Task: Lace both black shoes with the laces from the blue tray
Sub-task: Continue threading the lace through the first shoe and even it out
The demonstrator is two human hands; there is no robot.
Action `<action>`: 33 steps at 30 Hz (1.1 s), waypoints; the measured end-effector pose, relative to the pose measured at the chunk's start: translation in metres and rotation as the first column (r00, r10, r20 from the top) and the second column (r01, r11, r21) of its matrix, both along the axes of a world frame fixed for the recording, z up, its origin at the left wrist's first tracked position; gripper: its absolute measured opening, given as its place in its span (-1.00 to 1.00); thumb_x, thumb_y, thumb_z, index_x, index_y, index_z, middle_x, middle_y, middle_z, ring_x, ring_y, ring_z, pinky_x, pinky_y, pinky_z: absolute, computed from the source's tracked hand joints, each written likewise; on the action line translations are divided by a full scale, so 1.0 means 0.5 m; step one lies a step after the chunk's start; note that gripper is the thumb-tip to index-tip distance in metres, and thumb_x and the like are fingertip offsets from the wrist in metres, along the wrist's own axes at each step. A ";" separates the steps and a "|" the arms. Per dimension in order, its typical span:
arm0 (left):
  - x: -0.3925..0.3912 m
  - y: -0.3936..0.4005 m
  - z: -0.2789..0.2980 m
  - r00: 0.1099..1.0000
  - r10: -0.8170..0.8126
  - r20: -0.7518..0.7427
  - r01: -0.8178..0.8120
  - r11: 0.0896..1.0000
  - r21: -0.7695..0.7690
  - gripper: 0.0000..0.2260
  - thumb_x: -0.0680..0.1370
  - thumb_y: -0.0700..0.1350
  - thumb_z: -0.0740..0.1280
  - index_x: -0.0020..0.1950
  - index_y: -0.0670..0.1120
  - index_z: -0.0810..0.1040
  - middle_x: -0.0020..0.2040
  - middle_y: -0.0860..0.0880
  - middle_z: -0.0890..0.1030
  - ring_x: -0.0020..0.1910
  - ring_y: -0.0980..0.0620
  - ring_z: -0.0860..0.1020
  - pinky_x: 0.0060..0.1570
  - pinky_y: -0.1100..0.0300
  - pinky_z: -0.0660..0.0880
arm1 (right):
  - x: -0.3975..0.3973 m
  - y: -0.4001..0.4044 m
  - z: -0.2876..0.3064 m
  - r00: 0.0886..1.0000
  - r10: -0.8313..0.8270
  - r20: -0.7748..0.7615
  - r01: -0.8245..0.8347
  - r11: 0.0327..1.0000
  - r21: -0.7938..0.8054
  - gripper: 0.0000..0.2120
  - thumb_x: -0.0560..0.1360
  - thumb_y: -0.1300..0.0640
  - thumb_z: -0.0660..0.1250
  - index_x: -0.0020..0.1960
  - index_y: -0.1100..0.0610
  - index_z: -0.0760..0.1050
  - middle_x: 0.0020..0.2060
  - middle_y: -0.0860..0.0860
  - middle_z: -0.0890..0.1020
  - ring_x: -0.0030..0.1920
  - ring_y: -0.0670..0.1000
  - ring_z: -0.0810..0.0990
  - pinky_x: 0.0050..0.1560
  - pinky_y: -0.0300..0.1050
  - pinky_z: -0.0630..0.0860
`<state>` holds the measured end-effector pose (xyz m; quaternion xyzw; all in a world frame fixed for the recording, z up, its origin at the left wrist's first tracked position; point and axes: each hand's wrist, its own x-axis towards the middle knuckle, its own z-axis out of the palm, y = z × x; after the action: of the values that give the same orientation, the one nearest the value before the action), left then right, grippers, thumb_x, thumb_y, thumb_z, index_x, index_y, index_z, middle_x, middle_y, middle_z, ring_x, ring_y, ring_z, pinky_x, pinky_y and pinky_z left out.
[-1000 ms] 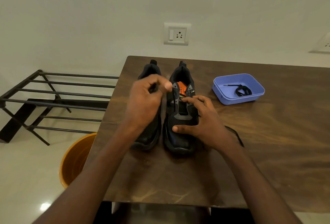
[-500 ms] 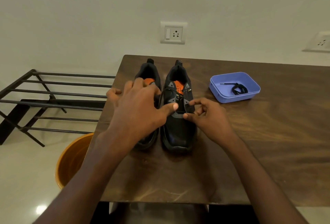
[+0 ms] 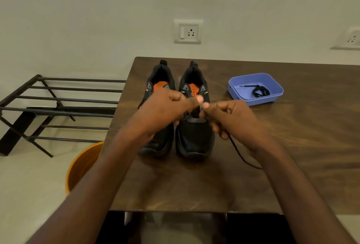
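Note:
Two black shoes stand side by side on the wooden table (image 3: 292,146), toes toward me: the left shoe (image 3: 158,80) and the right shoe (image 3: 194,136), both with orange insoles. My left hand (image 3: 165,111) and my right hand (image 3: 231,121) meet over the right shoe's eyelets, fingers curled, each pinching a black lace (image 3: 239,154). The lace trails from under my right hand onto the table. A second black lace (image 3: 260,91) lies coiled in the blue tray (image 3: 272,97) to the right of the shoes.
A black metal rack (image 3: 58,107) stands on the floor left of the table. An orange bucket (image 3: 81,165) sits below the table's left edge. Wall sockets (image 3: 188,31) are behind the table.
My left hand moved right and up from the left shoe and closed into a pinch beside my right hand over the right shoe. The lace's trailing end now shows under my right hand.

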<state>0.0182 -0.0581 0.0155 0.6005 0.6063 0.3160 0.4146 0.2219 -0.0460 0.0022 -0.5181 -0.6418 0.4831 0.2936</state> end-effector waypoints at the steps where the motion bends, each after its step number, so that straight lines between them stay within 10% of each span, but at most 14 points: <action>1: -0.004 -0.007 0.017 0.975 0.012 0.221 -0.010 1.000 -0.013 -0.63 0.61 0.17 0.36 -0.16 -0.11 0.60 -0.45 0.05 0.46 -0.39 0.10 0.45 -0.17 0.19 0.46 | -0.005 -0.004 0.011 0.998 -0.002 -0.068 0.007 0.998 0.070 -0.70 0.67 -0.04 0.28 -0.02 0.12 0.69 -0.43 0.03 0.58 -0.48 -0.06 0.42 -0.46 -0.23 0.38; 4: -0.004 -0.023 0.058 0.893 -0.032 0.448 -0.055 0.982 0.179 -0.74 0.69 -0.01 0.30 0.08 -0.18 0.66 -0.40 0.01 0.45 -0.35 0.03 0.44 -0.23 0.20 0.49 | -0.019 -0.017 0.042 0.971 0.001 -0.239 0.056 0.971 0.230 -0.74 0.70 0.05 0.22 0.13 0.10 0.66 -0.37 0.03 0.62 -0.49 -0.03 0.44 -0.48 -0.23 0.41; 9: 0.005 -0.057 0.117 0.887 -0.236 0.397 0.014 0.872 0.489 -0.68 0.73 -0.20 0.21 0.49 -0.12 0.43 -0.20 -0.08 0.57 -0.29 -0.08 0.57 -0.33 0.13 0.52 | -0.027 -0.036 0.096 0.910 0.097 -0.403 0.064 0.927 0.368 -0.73 0.73 0.16 0.17 0.34 0.18 0.54 -0.28 0.03 0.63 -0.50 0.02 0.43 -0.49 -0.21 0.37; 18: -0.009 -0.050 0.114 0.969 -0.076 0.233 -0.070 0.827 0.558 -0.62 0.70 -0.19 0.29 0.51 -0.05 0.36 -0.04 -0.16 0.61 -0.29 -0.11 0.67 -0.51 0.15 0.50 | -0.039 -0.034 0.074 0.935 -0.002 -0.355 0.119 0.944 0.307 -0.78 0.71 0.16 0.23 0.28 0.14 0.58 -0.12 0.11 0.68 -0.46 -0.07 0.45 -0.48 -0.29 0.39; 25: -0.032 0.002 -0.002 0.901 0.343 -0.265 -0.254 0.914 0.316 -0.59 0.62 -0.02 0.42 0.43 0.01 0.41 0.01 0.14 0.56 -0.01 0.13 0.58 -0.01 0.19 0.55 | -0.024 0.030 -0.072 0.880 -0.183 0.438 0.049 0.953 0.300 -0.74 0.60 0.14 0.40 0.28 0.02 0.61 0.20 -0.04 0.59 0.14 -0.06 0.57 0.07 -0.16 0.45; 30: 0.001 -0.012 -0.037 0.576 0.535 -0.618 -0.287 0.840 0.461 -0.17 0.47 0.01 0.55 0.57 -0.17 0.16 0.51 -0.24 0.28 0.49 -0.27 0.31 0.41 -0.13 0.41 | -0.009 0.052 -0.098 0.929 -0.230 0.291 0.209 0.973 0.100 -0.91 0.53 0.10 0.51 0.01 0.07 0.66 -0.12 -0.06 0.68 -0.02 -0.02 0.63 0.06 0.01 0.59; 33: 0.026 0.001 -0.036 0.647 0.400 -0.649 0.012 0.846 0.534 -0.16 0.47 0.14 0.53 0.61 -0.03 0.17 0.60 -0.13 0.22 0.61 -0.16 0.16 0.57 -0.17 0.10 | -0.002 0.053 -0.099 0.955 -0.216 0.202 0.212 0.976 0.040 -0.95 0.54 0.09 0.49 -0.09 0.05 0.66 -0.18 -0.03 0.69 -0.07 -0.01 0.65 0.07 0.14 0.64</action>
<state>0.0314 -0.0575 -0.0027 0.6890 0.6826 0.2324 -0.0725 0.2208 -0.0195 -0.0475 -0.6290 -0.6132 0.3866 0.2808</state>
